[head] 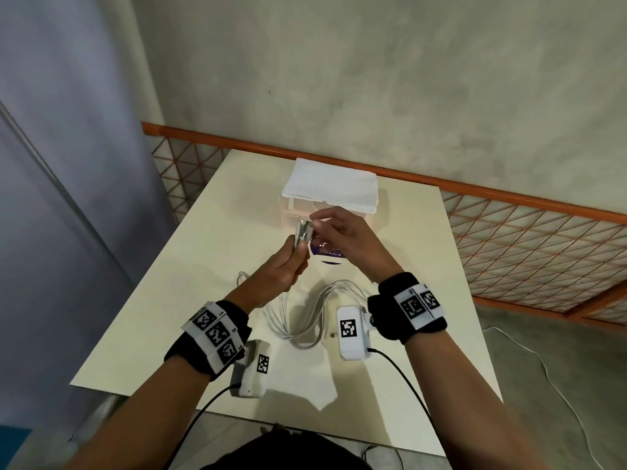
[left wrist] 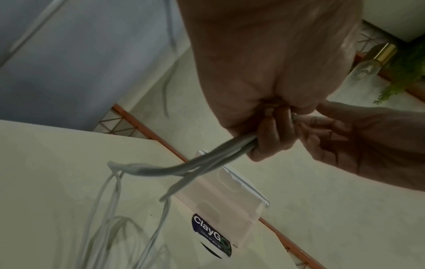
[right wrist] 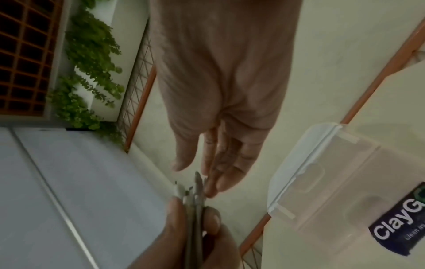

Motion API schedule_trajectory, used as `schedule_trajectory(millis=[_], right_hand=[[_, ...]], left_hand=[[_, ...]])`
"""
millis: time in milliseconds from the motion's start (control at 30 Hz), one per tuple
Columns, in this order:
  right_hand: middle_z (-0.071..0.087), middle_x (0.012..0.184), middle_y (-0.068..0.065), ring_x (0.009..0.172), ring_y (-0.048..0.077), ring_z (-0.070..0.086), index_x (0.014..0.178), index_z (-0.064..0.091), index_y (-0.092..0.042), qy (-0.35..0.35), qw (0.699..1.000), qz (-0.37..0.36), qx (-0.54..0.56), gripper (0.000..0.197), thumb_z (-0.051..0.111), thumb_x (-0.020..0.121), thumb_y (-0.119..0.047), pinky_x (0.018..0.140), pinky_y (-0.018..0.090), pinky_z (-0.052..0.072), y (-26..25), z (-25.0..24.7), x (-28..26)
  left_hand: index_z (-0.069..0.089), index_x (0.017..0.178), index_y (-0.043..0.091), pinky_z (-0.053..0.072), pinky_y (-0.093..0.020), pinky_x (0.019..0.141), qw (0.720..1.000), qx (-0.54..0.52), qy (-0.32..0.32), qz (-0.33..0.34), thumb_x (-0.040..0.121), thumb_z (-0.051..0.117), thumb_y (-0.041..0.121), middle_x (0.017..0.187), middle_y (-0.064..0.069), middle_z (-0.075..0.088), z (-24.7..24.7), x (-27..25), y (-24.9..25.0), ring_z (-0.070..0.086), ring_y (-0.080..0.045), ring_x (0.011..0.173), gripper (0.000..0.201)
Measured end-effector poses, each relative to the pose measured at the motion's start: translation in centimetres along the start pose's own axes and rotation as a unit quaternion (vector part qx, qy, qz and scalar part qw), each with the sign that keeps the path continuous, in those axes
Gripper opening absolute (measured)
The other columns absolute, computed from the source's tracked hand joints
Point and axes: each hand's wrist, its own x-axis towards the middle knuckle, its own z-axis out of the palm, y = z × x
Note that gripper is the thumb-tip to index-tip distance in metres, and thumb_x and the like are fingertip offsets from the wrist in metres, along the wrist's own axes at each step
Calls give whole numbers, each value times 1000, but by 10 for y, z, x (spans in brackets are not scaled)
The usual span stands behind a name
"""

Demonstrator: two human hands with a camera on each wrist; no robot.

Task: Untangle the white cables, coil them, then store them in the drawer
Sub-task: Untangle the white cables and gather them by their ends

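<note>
The left hand (head: 285, 269) was clenched round a bundle of white cables (left wrist: 218, 154) above the middle of the table (head: 169, 317). The slack loops lay toward the near edge. The right hand (head: 342, 239) was held with fingers nearly straight, its fingertips (right wrist: 226, 181) touching the cable ends standing out of the left fist. A clear drawer (right wrist: 333, 172) stood at the far edge. The sticker (right wrist: 400, 231) just before it read "ClayGo, clean as you go".

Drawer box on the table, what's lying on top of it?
A folded white sheet, cloth or paper, covers the top of the drawer box and overhangs its front. The surface beneath it is hidden; the right hand blocks part of the front.
</note>
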Motion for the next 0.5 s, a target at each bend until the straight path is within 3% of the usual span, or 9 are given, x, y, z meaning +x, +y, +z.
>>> schedule_trajectory(millis=[100, 200, 267, 333, 433, 500], right_hand=[[65, 78, 6, 72, 17, 64, 104, 61, 0, 16, 1000, -13, -4, 22, 65, 87, -13, 75, 40, 49, 1, 2, 0], [60, 80, 3, 67, 16, 60, 98, 64, -8, 18, 997, -58, -49, 13, 67, 85, -11, 65, 30, 50, 4, 3, -2], [57, 86, 5, 67, 21, 61, 95, 67, -12, 0, 994, -78, -83, 12, 69, 83, -12, 60, 29, 52, 4, 5, -2], [54, 89, 3, 71, 29, 63, 94, 68, -13, -17, 992, -75, -103, 12, 69, 83, -11, 62, 34, 55, 3, 3, 0], [50, 90, -3, 74, 26, 60, 90, 64, -16, -48, 988, -64, -130, 10, 69, 84, -11, 67, 39, 56, 1, -3, 2], [50, 93, 0, 76, 27, 59, 86, 60, -19, -68, 987, -60, -134, 10, 68, 85, -12, 67, 38, 55, 0, -7, 2]], left_hand=[[41, 86, 17, 26, -15, 44, 1000, 6, 0, -5, 101, 28, 39, 66, 2, 38, -2, -1, -3, 29, -5, 48, 30], [42, 82, 21, 27, -16, 46, 999, 32, 12, -4, 100, 30, 41, 64, 3, 41, -3, -1, -6, 31, -7, 50, 30], [42, 83, 19, 28, -17, 47, 999, 36, 7, -13, 100, 29, 41, 64, 2, 43, -1, -1, -6, 32, -7, 50, 30], [43, 84, 17, 28, -17, 46, 1000, 18, -3, -23, 100, 28, 40, 65, 2, 44, 0, -2, -2, 33, -6, 49, 32], [47, 94, 8, 26, -16, 45, 1000, -12, -16, -21, 102, 22, 39, 64, 0, 45, 0, -5, 5, 33, -3, 46, 41], [48, 96, 5, 24, -18, 45, 999, -25, -18, -12, 102, 19, 37, 62, -2, 46, -1, -6, 7, 32, -3, 43, 44]])
